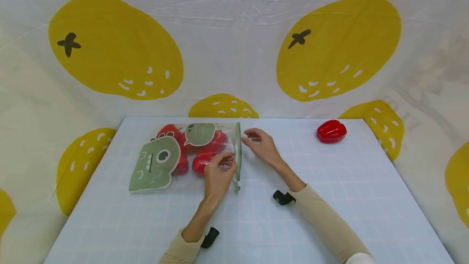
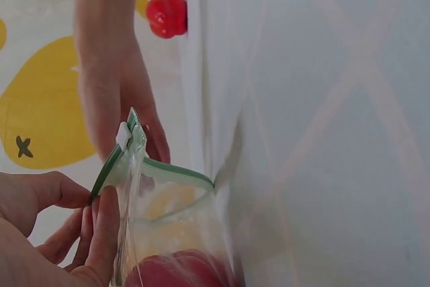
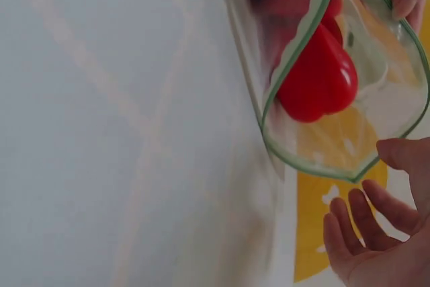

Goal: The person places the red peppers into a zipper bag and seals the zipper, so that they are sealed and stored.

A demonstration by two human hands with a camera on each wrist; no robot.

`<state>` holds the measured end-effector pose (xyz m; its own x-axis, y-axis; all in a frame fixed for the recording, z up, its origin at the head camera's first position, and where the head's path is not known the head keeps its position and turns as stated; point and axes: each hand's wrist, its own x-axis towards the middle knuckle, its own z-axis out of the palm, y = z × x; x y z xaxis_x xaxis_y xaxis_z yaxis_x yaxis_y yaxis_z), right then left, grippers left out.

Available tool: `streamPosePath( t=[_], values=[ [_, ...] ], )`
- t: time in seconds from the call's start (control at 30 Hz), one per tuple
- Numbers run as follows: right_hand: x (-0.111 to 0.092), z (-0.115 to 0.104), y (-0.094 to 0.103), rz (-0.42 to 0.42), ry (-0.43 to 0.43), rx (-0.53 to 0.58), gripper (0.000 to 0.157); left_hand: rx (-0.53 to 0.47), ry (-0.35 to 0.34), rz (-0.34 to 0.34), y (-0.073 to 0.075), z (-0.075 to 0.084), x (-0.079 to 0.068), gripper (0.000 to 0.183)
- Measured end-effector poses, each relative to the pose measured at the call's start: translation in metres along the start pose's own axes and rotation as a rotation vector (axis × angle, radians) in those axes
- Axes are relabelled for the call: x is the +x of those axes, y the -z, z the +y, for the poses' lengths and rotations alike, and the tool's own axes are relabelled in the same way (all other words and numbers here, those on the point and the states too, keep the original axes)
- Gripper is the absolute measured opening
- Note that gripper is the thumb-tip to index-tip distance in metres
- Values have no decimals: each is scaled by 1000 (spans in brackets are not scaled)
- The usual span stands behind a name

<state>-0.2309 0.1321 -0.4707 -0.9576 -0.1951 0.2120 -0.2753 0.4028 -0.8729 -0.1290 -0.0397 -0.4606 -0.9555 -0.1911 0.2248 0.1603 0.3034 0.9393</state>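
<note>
A clear zip bag with a green dinosaur print lies on the table, several red bell peppers inside it. Its green-edged mouth faces right and gapes, with one glossy pepper showing just within. At the near part of that rim, the left hand pinches the upper edge between thumb and fingers; the left wrist view shows the white slider close by. The right hand is by the far part of the mouth, fingers loosely bent and apart, thumb tip right at the rim, nothing in its grasp.
One more red bell pepper lies alone at the table's back right. The table has a pale checked cover. Behind it hangs a white cloth printed with large yellow fruit. Each wrist wears a small black device.
</note>
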Motion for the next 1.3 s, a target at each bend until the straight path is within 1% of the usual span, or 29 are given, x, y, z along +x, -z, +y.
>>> streamPosePath(
  t=[0.13,0.3,0.53,0.77,0.93,1.2,1.3],
  values=[
    [-2,3,12,23,48,-51,38,0,-7,3,0,0,0,23],
    [-4,7,26,57,74,-107,38,0,-8,9,0,1,-1,22],
    [-7,14,47,89,75,-147,37,-13,-17,18,0,2,-1,21],
    [-11,21,68,155,88,-204,36,-10,-5,15,0,2,-1,21],
    [-15,26,83,196,77,-245,35,0,10,10,0,2,-1,22],
    [-21,36,106,250,40,-303,37,-2,0,15,-1,3,-1,22],
    [-23,39,116,277,46,-324,36,-2,5,12,0,3,-2,22]
  ],
)
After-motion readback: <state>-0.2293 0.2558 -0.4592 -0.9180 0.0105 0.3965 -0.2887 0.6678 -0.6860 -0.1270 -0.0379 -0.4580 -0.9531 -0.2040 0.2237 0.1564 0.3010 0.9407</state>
